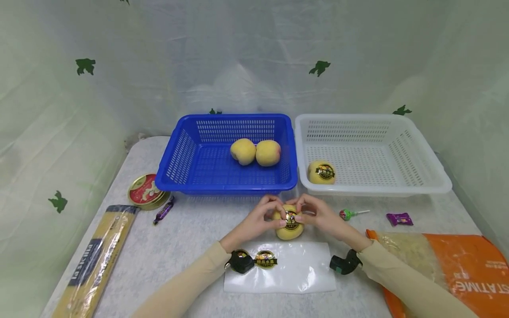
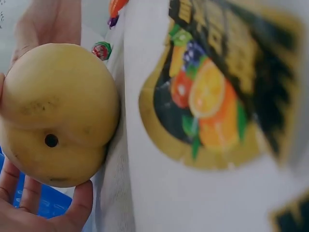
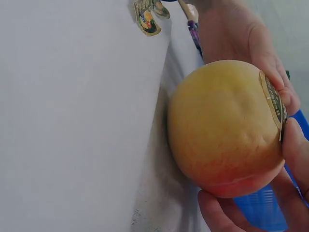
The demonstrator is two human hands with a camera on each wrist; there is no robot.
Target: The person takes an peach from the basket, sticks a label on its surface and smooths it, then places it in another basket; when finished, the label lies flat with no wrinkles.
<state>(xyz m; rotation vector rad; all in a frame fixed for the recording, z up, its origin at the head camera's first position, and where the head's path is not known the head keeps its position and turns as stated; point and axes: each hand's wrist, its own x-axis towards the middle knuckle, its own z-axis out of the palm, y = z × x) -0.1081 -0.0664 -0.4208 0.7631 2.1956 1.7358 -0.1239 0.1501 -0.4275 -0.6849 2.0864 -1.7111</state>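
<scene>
Between both hands a yellow peach (image 1: 287, 232) sits on the table, just beyond a white sticker sheet (image 1: 296, 269). My left hand (image 1: 265, 215) holds its left side and my right hand (image 1: 318, 214) its right side, fingers curled and thumbs at a black-and-gold oval sticker (image 1: 291, 219). In the right wrist view the peach (image 3: 222, 130) shows a red blush, and thumbs press near the sticker's edge (image 3: 273, 104). The left wrist view shows the peach's (image 2: 58, 116) underside with a dark spot. Another fruit-print sticker (image 1: 265, 259) lies on the sheet's left part.
A blue basket (image 1: 234, 191) with two peaches (image 1: 268, 153) stands behind, beside a white basket (image 1: 377, 190) holding one stickered peach (image 1: 317, 173). Around lie a round tin (image 1: 147, 192), spaghetti pack (image 1: 99, 256), lollipop (image 1: 347, 214), purple candies (image 1: 399, 219) and an orange pasta bag (image 1: 457, 260).
</scene>
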